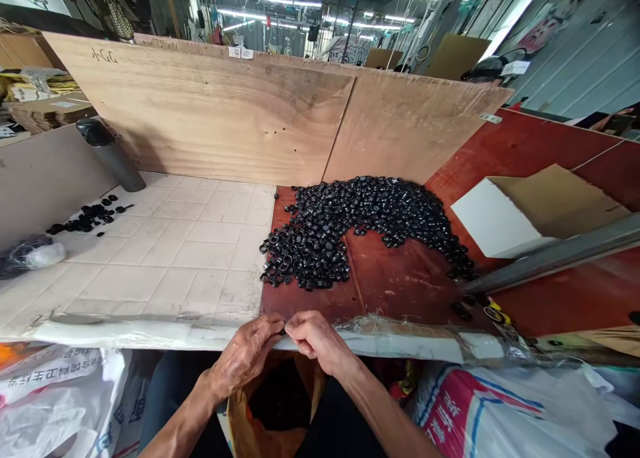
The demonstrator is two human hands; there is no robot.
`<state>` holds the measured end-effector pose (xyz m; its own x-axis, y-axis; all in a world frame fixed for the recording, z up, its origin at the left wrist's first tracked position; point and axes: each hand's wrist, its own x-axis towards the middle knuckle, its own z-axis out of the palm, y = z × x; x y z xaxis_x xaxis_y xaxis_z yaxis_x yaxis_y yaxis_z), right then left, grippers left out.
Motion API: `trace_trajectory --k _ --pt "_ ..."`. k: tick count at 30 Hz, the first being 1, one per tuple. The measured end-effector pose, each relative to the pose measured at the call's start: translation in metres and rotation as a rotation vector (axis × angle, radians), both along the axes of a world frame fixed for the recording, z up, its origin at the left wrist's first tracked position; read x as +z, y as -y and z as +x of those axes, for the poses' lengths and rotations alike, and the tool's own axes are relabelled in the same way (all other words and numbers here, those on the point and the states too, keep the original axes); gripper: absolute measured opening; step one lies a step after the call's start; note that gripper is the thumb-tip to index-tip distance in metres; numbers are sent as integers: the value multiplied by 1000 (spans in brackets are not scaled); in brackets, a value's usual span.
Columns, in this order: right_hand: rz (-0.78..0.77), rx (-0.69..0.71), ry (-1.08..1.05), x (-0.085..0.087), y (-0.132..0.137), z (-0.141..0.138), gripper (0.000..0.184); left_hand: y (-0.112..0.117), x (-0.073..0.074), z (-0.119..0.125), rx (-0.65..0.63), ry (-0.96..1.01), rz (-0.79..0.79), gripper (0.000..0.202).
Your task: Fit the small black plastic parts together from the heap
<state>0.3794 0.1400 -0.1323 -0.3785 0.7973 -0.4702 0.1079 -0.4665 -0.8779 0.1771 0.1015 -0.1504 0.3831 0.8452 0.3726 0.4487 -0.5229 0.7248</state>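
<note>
My left hand [247, 351] and my right hand [315, 337] meet at the near edge of the table, fingertips pinched together on a small black part [285, 327] that is mostly hidden between them. A big heap of small black ring-shaped parts [350, 228] lies on the red-brown board [400, 281] just beyond my hands. Below the hands, between my knees, hangs an open brown bag [270, 411] with a dark inside.
A smaller scatter of black parts [90, 218] lies at the left on the tiled surface [185, 245], near a dark cylinder [110, 153]. Plywood walls [225, 111] close the back. A cardboard box [535, 208] and a grey bar [550, 255] are at the right. Woven sacks [475, 405] flank my legs.
</note>
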Motion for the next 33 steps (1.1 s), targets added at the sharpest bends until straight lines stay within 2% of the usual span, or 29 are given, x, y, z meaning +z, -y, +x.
trace_trajectory --k 2,4,5,7,8,10,13,17,21,25,28,33 --pt "54 94 45 5 0 7 26 1 8 -4 -64 0 -58 26" --pt "320 89 203 7 -6 15 27 -7 16 -7 -69 18 -133 17" --pt "506 28 309 6 -12 19 23 -15 18 -7 -11 28 -152 17" --pt "865 -148 511 1 -27 26 7 -35 16 -5 212 25 -129 21" --pt "993 -197 585 -4 -35 28 13 -46 13 -3 324 5 -93 24" --pt "1144 -174 701 -15 -47 30 25 -66 5 2 425 -70 -28 28" --pt "1194 -74 801 -33 -53 27 21 -84 -5 9 431 -202 6 17" --pt "1209 -77 741 -43 -46 26 13 -81 -5 12 449 -309 -32 16" --pt "1204 -22 621 -44 -42 29 18 -68 0 12 469 -265 -50 11" --pt "1155 -21 517 -44 -44 31 21 -59 0 18 406 -249 -74 28" --pt "1124 -3 449 -42 -44 31 18 -61 -3 24 436 -316 -66 39" --pt "1126 84 317 -32 -40 36 19 -69 -8 27 435 -349 -46 20"
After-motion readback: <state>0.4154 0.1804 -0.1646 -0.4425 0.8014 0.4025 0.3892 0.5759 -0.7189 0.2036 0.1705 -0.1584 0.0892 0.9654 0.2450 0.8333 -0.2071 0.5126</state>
